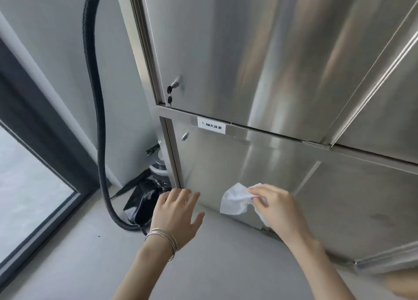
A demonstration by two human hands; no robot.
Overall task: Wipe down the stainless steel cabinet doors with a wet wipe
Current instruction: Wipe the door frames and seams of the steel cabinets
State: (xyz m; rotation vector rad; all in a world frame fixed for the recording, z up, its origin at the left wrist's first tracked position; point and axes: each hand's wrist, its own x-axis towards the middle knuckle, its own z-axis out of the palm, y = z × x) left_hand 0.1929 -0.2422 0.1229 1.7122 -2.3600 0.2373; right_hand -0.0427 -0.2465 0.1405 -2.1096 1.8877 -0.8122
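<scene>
Now wiping low on the lower cabinet door | your right hand pinches the wet wipe, left hand spread, empty | next: press flat, sweep right.

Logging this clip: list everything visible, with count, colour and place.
cabinet doors: several, silver steel, filling the right side
wet wipe: one, white, in front of the lower door
label: one, white with black print, on the rail between upper and lower doors
knobs: two, silver, near the doors' left edges
hose: one, black, ribbed, hanging left of the cabinet
bag: one, black, on the floor beside the cabinet
floor: one, grey, below
bangles: a few, silver, on the left wrist
left hand: one, open, by the lower door's bottom left corner
right hand: one, pinches the wet wipe
</scene>
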